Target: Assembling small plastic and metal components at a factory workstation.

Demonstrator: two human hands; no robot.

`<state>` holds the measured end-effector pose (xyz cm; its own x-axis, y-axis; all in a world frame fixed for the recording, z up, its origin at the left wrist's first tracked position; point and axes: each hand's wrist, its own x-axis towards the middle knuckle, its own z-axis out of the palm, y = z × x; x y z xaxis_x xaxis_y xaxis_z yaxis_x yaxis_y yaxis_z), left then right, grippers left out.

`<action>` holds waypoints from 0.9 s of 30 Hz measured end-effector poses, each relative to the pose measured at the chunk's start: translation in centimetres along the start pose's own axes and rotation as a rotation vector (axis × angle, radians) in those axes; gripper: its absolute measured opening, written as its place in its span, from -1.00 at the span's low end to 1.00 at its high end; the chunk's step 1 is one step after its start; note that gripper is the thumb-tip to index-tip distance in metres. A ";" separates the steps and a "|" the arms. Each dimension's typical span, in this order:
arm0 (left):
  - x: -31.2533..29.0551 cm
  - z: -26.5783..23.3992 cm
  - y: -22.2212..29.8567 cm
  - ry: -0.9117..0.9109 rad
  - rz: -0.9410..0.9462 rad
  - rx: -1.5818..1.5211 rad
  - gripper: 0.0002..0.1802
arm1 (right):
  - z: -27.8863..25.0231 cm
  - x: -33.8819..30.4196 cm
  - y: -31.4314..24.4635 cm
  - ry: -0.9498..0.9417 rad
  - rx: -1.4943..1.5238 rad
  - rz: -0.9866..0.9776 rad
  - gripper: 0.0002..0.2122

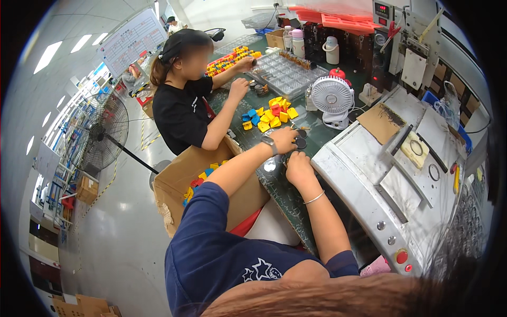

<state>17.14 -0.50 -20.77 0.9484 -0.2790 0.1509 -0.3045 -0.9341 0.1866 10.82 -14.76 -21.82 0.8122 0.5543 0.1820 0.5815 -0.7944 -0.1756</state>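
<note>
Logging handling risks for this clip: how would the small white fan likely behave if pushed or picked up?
The fan may tip if pushed high: its round head is wider than its base. Gripped hard, its thin-ribbed grille could flex.

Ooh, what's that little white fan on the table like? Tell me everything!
The white fan has a round grille with many thin ribs, a round centre and a short stand, all plastic-looking. It stands upright on the dark green table, beside the pale machine. Nobody is touching it. I can't tell whether it's spinning.
</note>
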 end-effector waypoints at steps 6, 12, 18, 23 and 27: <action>0.8 1.5 -1.0 -0.086 0.067 0.099 -0.51 | -1.1 -0.4 -1.1 0.060 0.130 -0.005 -0.65; 1.5 2.0 -1.3 0.149 0.205 0.086 -0.75 | -0.6 0.1 -0.4 0.086 0.035 -0.009 -0.60; 0.6 1.8 -1.0 0.089 0.127 -0.056 -0.84 | 1.4 0.5 0.4 -0.012 0.076 -0.043 -0.78; 1.0 2.4 -0.8 0.147 0.362 -0.023 -0.56 | 2.7 0.3 0.2 0.031 0.129 0.112 -0.68; 0.5 3.0 -1.2 0.042 0.365 0.059 -0.56 | 1.5 0.5 -0.3 -0.086 -0.022 0.038 -0.47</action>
<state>18.26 -0.17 -23.79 0.7735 -0.5878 0.2370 -0.6150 -0.7865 0.0569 11.15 -13.91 -23.10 0.8351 0.5423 0.0922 0.5500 -0.8198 -0.1594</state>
